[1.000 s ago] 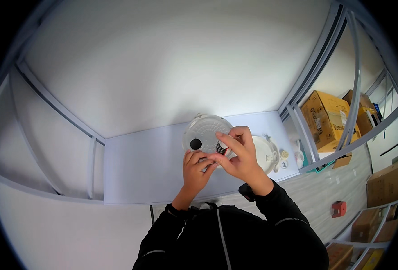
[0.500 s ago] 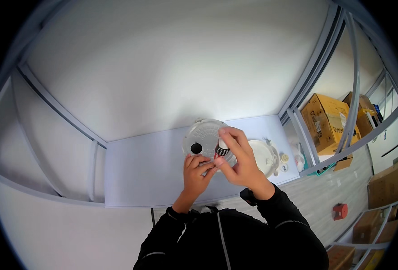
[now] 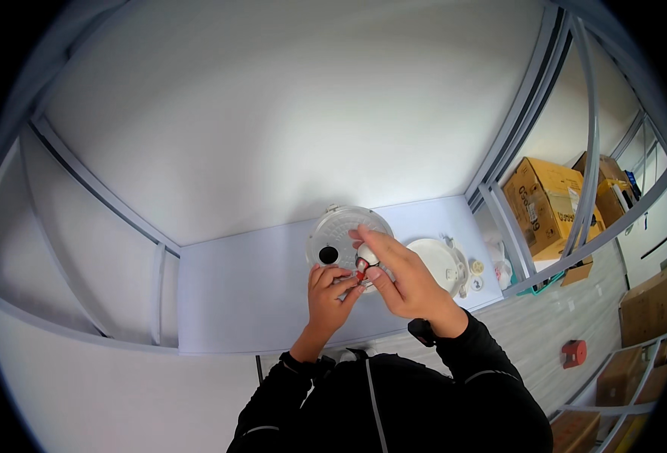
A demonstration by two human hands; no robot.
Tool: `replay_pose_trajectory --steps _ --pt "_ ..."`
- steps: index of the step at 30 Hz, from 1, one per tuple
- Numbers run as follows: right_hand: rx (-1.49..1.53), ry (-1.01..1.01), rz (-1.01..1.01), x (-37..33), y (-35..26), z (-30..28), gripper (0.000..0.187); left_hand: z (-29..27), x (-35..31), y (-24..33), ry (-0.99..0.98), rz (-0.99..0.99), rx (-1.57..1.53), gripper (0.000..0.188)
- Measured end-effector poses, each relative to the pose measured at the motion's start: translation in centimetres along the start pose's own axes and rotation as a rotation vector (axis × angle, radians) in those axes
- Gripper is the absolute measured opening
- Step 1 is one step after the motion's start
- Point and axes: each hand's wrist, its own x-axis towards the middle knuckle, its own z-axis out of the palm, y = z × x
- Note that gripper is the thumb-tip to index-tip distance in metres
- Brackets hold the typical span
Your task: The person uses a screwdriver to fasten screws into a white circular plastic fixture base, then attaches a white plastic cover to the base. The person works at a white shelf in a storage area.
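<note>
In my right hand (image 3: pixel 405 281) is a small white, rounded bottle-like piece (image 3: pixel 367 257) with a red end, held between thumb and fingers. My left hand (image 3: pixel 329 294) is close by on the left, thumb and fingertips pinched together near the red end. Whether the left fingers hold a separate small part cannot be made out. Beneath both hands stands a round whitish ribbed piece (image 3: pixel 341 221), partly covered by them. A black round spot (image 3: pixel 328 255) shows on it, just beyond the left fingers.
A round white shallow part (image 3: pixel 438 260) lies to the right on the pale table (image 3: pixel 243 283). Small round pieces (image 3: pixel 477 266) are near the table's right end. A wall rises behind. Cardboard boxes (image 3: pixel 548 208) and a red stool (image 3: pixel 573 353) are farther right.
My right hand has turned and lowered the bottle-like piece, so its checked black-and-white side no longer shows and its red end does. The left hand has barely moved.
</note>
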Motion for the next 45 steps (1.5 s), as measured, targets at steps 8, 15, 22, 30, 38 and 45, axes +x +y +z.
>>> replay_pose_trajectory --steps 8,15,22,30,38,45 --pt "-0.151 0.003 0.043 0.2 -1.2 -0.3 0.058 0.0 0.2 0.1 0.000 0.026 0.032 0.016" --pt "-0.150 -0.119 0.023 -0.8 0.6 -1.4 0.059 -0.3 0.4 0.5 0.005 0.031 0.028 0.015" --pt "0.046 0.002 -0.002 0.3 0.0 0.0 0.059 0.0 0.2 0.2 -0.002 0.009 0.016 0.016" --pt "-0.108 -0.110 0.069 -0.3 -0.2 -1.1 0.061 0.0 0.1 0.0 -0.008 0.019 0.019 0.017" --pt "-0.100 -0.129 0.101 -1.0 1.3 -1.7 0.058 -0.1 0.4 0.6 -0.003 0.011 0.023 0.017" --pt "0.093 -0.016 0.011 0.2 0.7 -0.9 0.055 0.2 0.2 0.3 -0.007 -0.006 0.000 0.017"
